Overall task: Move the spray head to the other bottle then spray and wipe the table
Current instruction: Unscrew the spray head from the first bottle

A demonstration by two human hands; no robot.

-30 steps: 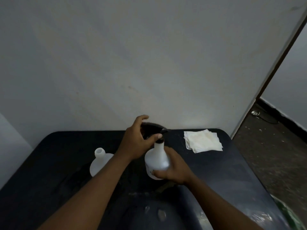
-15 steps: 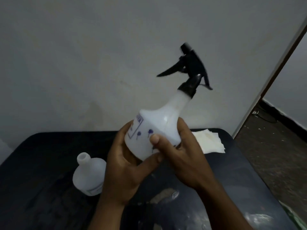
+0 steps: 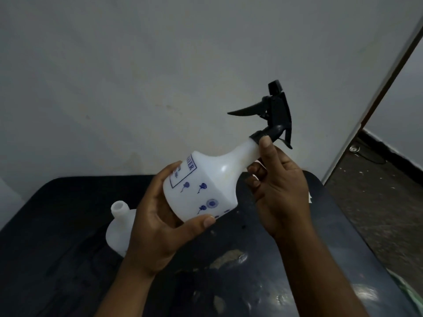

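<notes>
A white spray bottle (image 3: 206, 179) with blue print is held tilted above the black table (image 3: 68, 259), its neck pointing up and right. A black spray head (image 3: 274, 113) sits on its neck. My left hand (image 3: 158, 227) grips the bottle's base from below. My right hand (image 3: 279, 188) is at the neck, thumb against the black collar and fingers curled under the neck. A second white bottle (image 3: 120, 225) with an uncapped neck stands on the table at left, partly hidden by my left hand. The wiping cloths are hidden behind my right hand.
A pale wall rises right behind the table. At the right a door frame (image 3: 375, 99) and a dirty floor (image 3: 384, 202) lie beyond the table's rounded edge. The tabletop shows scuffed patches and wet glints near me.
The bottle was lifted off the table and tilted. My left hand went from the spray head to the base. My right hand slid from the body up to the neck.
</notes>
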